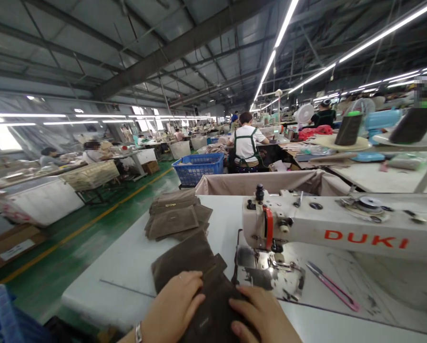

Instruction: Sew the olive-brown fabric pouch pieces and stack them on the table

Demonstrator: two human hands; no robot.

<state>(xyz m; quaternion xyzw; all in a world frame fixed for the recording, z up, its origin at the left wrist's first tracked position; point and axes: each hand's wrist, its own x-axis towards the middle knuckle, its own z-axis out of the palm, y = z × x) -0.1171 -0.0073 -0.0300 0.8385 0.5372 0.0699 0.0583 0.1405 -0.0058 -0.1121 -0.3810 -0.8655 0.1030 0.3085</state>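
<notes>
A dark brown fabric piece (208, 305) with a small light label lies along the table's front, left of the sewing machine's needle area. A narrow strip crosses it, and another brown panel (179, 257) extends beyond that strip. My left hand (179, 302), with a metal bracelet at the wrist, grips the piece's left side, fingers bent over it. My right hand (261, 312) has its fingers curled onto the right edge; what lies beneath them is hidden. Just ahead of the right hand are the metal plate and presser foot (276, 262).
A stack of brown fabric pieces (174, 216) sits at the table's far left. Pink-handled tweezers (333, 286) lie under the white sewing machine (324, 221). Beyond are a cloth-lined bin (242, 183), a blue crate (199, 166) and a seated person (247, 143).
</notes>
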